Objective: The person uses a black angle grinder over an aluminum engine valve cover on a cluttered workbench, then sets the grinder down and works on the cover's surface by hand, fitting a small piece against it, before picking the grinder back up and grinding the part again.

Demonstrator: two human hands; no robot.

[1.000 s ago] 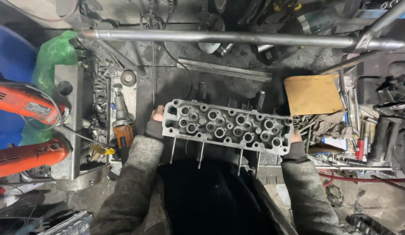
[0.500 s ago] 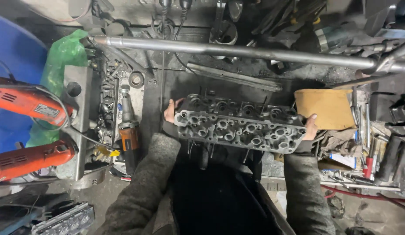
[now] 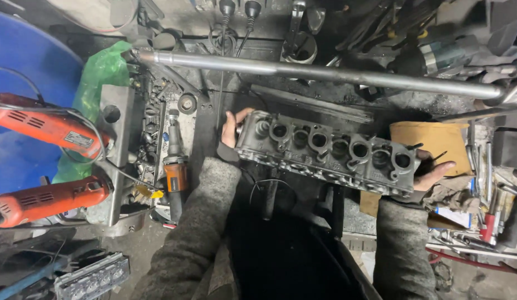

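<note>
Cylinder head: the grey cast cylinder head (image 3: pixel 328 153) is being held up above the cluttered counter (image 3: pixel 214 119), tilted so its row of round ports is facing the camera, its right end sitting lower in the picture than its left.
Left hand: the left hand (image 3: pixel 231 129) is clamping the left end of the casting, fingers curling over the end face, the grey sleeve running down from it.
Right hand: the right hand (image 3: pixel 431 172) is cupping the right end from beneath and outside, fingers spread and closed on the metal.
Doing it well: judging by its bulk, both ends are needing equal support; the hands should be gripping solid end faces, not ports, and turning it slowly.
Surroundings: a long steel tube (image 3: pixel 325 72) is lying beyond it, two orange grinders (image 3: pixel 47 161) sitting well apart at the left, a brown paper piece (image 3: pixel 436 139) just behind the right end.
</note>
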